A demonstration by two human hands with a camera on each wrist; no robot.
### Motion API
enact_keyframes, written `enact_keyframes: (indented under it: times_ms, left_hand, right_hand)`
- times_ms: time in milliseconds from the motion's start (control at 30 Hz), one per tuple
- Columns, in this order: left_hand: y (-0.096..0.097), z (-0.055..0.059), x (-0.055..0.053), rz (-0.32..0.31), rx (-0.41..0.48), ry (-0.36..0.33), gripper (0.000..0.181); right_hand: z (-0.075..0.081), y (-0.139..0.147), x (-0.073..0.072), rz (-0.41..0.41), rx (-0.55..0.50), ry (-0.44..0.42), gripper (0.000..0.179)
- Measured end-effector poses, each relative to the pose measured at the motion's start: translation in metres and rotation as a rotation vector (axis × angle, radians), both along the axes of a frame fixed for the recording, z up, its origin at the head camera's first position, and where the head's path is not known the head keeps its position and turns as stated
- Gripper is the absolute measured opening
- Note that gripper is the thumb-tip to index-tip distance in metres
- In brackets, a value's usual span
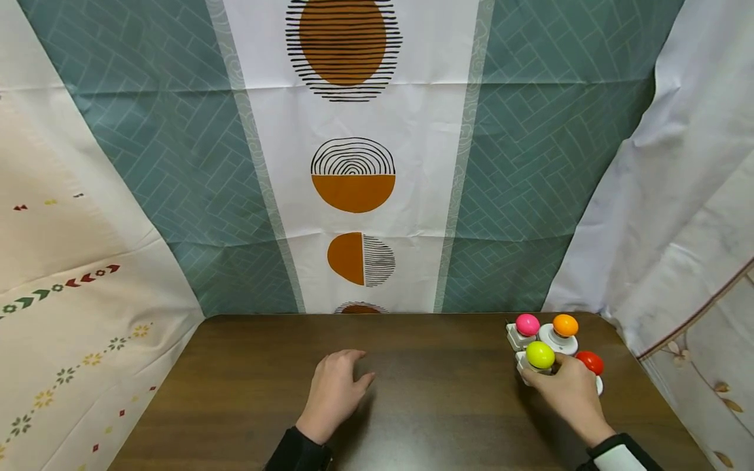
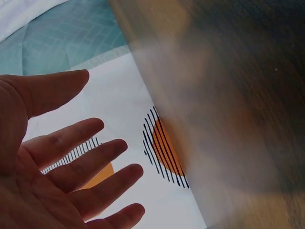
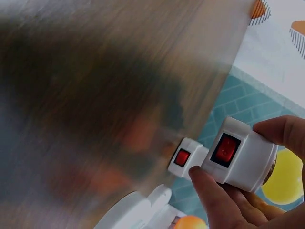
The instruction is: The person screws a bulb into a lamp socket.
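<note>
My right hand (image 1: 568, 392) grips a white lamp holder (image 3: 255, 157) with a yellow bulb (image 1: 540, 355), at the right side of the table. In the right wrist view a red rocker switch (image 3: 226, 149) shows on the holder, with thumb and fingers on either side of its body. Close around stand lamps with a pink bulb (image 1: 527, 325), an orange bulb (image 1: 565, 326) and a red bulb (image 1: 590, 362). The red one's white base is partly hidden behind my hand. Over the middle of the table, my left hand (image 1: 337, 394) holds nothing, its fingers loosely extended.
The brown wooden table (image 1: 436, 405) reflects light. Along its back edge hangs a green and white curtain (image 1: 377, 196) with orange circle prints. Pale cloths hang at the left and right sides. Another white holder with a red switch (image 3: 182, 157) appears beyond the gripped one.
</note>
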State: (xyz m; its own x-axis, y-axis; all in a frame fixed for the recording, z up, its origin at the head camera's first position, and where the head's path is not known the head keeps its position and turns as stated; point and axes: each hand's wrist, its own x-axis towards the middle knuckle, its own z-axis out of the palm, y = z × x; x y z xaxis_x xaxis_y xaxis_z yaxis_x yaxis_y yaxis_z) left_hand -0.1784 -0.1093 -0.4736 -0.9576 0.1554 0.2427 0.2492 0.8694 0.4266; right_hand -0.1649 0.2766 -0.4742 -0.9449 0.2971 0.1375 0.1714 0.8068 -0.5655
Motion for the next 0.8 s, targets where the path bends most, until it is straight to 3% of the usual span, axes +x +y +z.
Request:
enact_keyframes:
  times_ms: [267,500,800]
  left_hand:
    - [0.000,-0.003,0.001,0.023,-0.003,-0.032,0.037]
    - [-0.002,-0.004,0.001,0.017,-0.006,-0.032,0.037]
    - [-0.002,-0.002,0.000,0.003,-0.013,-0.027,0.038]
  right_hand:
    - [-0.004,0.008,-0.001,0.037,-0.007,-0.065,0.042]
    - [-0.007,0.010,-0.004,0.030,0.007,-0.048,0.036]
    - [-0.010,0.011,-0.005,0.037,0.001,-0.094,0.042]
